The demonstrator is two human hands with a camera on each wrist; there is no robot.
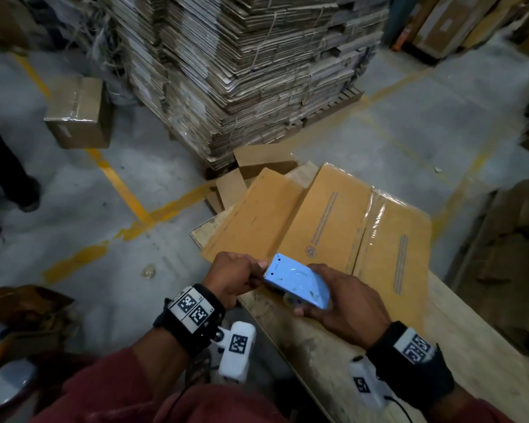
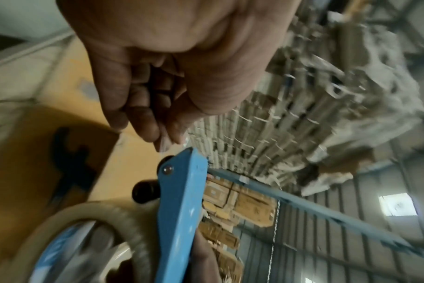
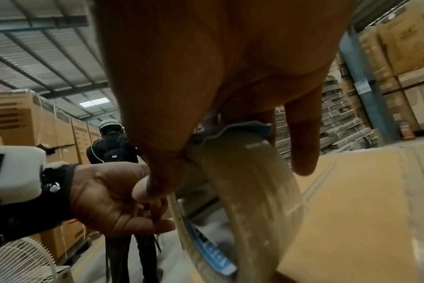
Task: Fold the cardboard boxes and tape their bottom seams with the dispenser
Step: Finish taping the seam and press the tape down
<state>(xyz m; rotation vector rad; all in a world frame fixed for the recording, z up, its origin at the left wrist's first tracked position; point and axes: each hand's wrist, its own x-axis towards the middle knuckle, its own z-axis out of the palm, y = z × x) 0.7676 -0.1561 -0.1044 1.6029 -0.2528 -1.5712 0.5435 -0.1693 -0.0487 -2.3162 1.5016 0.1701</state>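
Observation:
A blue tape dispenser [image 1: 298, 285] is held over the near edge of a tan cardboard box [image 1: 321, 215] on the wooden table [image 1: 464, 337]. My right hand [image 1: 345, 303] grips the dispenser from the right, fingers curled round its tape roll [image 3: 249, 172]. My left hand [image 1: 245, 274] is at the toothed front end. In the left wrist view its fingertips [image 2: 157, 132] pinch the loose end of the tape just above the dispenser [image 2: 179, 201]. A strip of clear tape [image 1: 376, 215] shines across the box top.
A tall pallet stack of flat cardboard [image 1: 251, 71] stands behind the table. A taped box [image 1: 77, 114] sits on the floor at left, near another person's legs [image 1: 10, 175]. Loose cardboard scraps [image 1: 242, 175] lie by the stack. A white fan [image 3: 20, 258] stands low at left.

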